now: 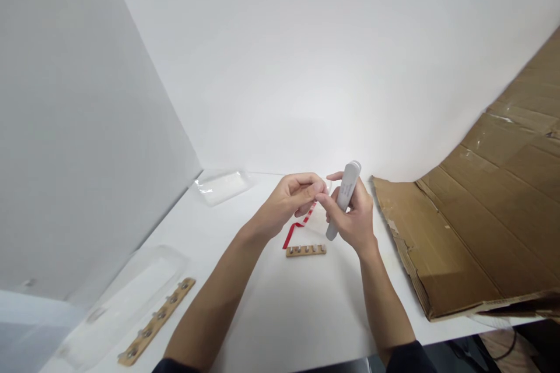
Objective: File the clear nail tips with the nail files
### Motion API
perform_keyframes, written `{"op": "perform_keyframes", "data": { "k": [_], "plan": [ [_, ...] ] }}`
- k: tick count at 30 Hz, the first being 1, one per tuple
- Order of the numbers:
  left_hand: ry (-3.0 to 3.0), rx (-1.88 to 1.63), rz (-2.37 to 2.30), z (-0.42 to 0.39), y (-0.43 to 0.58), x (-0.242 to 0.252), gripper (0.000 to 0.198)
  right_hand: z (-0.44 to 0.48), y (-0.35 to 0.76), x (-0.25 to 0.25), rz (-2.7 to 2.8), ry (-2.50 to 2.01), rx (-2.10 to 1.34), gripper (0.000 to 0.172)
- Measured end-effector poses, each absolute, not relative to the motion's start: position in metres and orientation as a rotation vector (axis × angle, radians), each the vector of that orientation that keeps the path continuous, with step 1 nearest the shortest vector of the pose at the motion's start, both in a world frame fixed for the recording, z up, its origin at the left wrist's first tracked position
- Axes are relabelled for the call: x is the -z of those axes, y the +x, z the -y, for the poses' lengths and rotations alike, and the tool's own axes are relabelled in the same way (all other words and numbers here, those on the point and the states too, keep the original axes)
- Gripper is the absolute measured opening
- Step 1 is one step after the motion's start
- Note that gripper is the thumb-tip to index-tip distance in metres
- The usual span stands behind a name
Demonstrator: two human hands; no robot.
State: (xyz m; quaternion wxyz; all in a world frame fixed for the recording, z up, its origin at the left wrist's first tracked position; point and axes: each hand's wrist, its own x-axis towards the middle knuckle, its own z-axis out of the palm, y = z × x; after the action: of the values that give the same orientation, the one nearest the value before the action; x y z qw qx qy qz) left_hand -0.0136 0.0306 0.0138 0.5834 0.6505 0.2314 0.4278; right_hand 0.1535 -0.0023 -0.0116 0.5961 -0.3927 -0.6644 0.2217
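My left hand (297, 198) has its thumb and fingertips pinched together; whatever is between them is too small to make out. Against those fingertips rests the thumb of my right hand (354, 215), which is closed around a grey, slim, round-ended tool (345, 198) held upright at a tilt. Below the hands, a red strip (289, 236) with a red-and-white part runs down to the table, beside what looks like clear plastic. Just under it lies a small wooden rack with several metal hooks (306, 250).
A longer wooden hook rack (157, 322) lies at the left front beside a clear plastic tray (114, 297). Further back is a clear plastic packet (222, 187). Brown cardboard (455, 245) covers the right side of the white table (280, 315). White walls stand behind and left.
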Motion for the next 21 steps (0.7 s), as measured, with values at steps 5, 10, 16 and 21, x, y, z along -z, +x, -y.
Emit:
{"op": "perform_keyframes", "data": {
  "k": [5,10,16,21],
  "plan": [
    [1.504,-1.057,-0.541,-0.0301,-0.0114,-0.0125,0.044,0.0016,0.1577,0.0140,1.582,-0.978,-0.434,0.036],
    [1.610,-1.253,-0.635,-0.0270,-0.0112,-0.0148,0.036,0.0037,0.1637,0.0127,1.635,-1.128,-0.218,0.048],
    [1.691,-1.327,-0.699,-0.0233,-0.0106,-0.0160,0.027,0.0094,0.1573,0.0070,1.764,-1.086,-0.061,0.054],
    [1.708,-1.321,-0.687,-0.0245,-0.0118,-0.0132,0.023,0.0091,0.1551,0.0059,1.837,-1.050,0.085,0.049]
  ]
}}
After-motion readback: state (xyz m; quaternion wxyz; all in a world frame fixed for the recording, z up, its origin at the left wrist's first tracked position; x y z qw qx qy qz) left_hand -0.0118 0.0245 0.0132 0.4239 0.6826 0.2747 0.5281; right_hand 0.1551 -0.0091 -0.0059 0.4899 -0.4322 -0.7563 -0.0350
